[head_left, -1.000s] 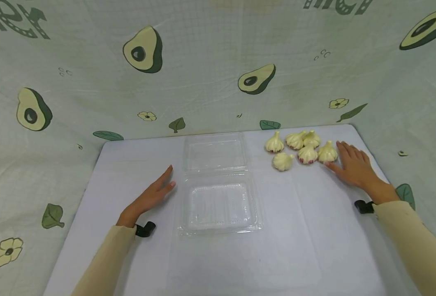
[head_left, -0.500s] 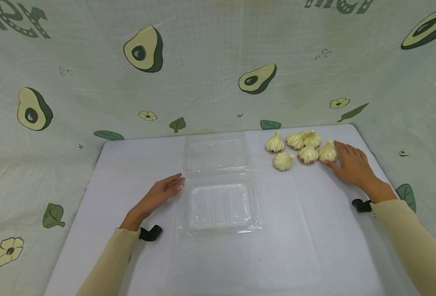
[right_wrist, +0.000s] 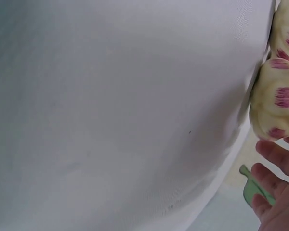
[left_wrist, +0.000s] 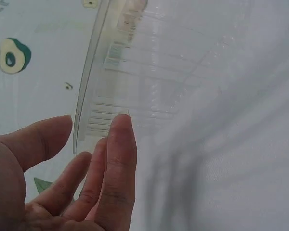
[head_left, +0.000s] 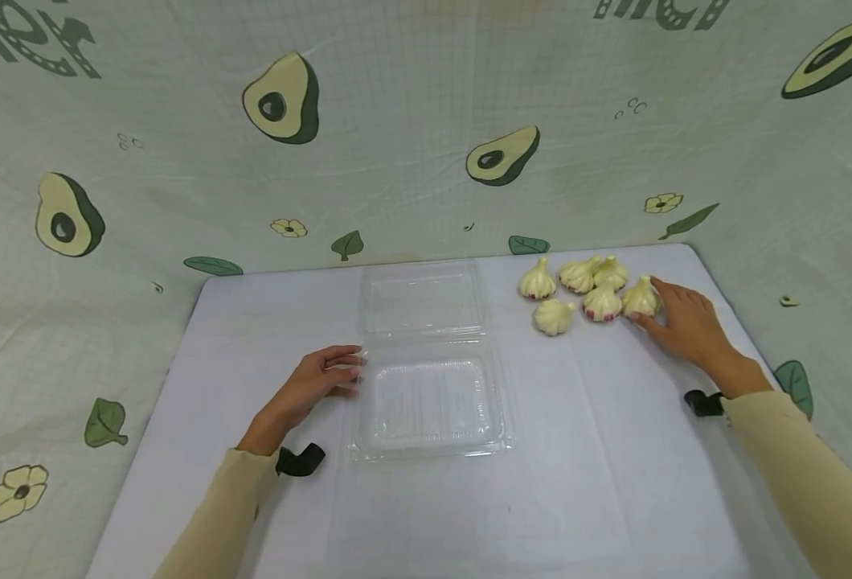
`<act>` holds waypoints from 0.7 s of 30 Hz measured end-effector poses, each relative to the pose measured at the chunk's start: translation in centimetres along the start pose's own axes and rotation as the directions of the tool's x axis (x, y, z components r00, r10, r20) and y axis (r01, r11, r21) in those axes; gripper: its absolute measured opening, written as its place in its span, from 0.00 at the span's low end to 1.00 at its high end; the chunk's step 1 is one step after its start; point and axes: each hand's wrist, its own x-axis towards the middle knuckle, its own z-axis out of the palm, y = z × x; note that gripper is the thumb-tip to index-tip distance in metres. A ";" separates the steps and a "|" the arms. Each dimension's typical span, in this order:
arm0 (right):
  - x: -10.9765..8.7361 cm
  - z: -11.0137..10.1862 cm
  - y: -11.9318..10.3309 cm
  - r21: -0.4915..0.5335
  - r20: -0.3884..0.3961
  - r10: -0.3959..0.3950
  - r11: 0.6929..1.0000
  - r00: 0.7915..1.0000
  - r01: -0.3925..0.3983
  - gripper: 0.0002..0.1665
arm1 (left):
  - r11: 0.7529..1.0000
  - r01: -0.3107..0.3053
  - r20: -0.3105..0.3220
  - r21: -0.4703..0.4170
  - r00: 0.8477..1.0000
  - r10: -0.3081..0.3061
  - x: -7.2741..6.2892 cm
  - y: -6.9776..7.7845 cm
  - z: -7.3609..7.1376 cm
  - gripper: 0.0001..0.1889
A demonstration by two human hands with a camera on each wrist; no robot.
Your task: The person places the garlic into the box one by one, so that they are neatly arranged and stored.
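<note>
Left hand [head_left: 315, 379] now at clamshell box [head_left: 429, 402], right hand [head_left: 682, 322] touching garlic [head_left: 641, 298]

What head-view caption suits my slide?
Left hand at open clear box; right hand touching garlic.

Bare worktop [head_left: 600, 482] lies open across the near side and between the clear clamshell box [head_left: 429, 402] and the garlic bulbs [head_left: 588, 293], wide enough for a hand to pass. The box's raised lid [head_left: 420, 299] blocks the far middle. The bulbs crowd the far right corner, and the avocado-print cloth [head_left: 411, 161] walls the back and sides.
</note>
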 end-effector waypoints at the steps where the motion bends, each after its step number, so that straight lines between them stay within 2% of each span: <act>1: 0.0 0.0 0.0 0.000 -0.002 0.001 1.000 1.000 -0.001 0.48 | 1.000 0.000 -0.006 -0.007 1.000 0.000 0.0 0.1 0.0 0.30; 10: 0.2 0.1 -0.3 -0.010 -0.015 0.003 1.000 1.000 -0.003 0.46 | 0.999 0.028 -0.053 -0.019 0.998 -0.029 0.1 0.2 0.4 0.27; 21: 0.2 -0.3 -0.8 -0.019 0.021 0.026 0.999 0.999 -0.026 0.43 | 0.997 0.050 -0.064 -0.054 0.997 -0.053 0.3 0.2 0.4 0.26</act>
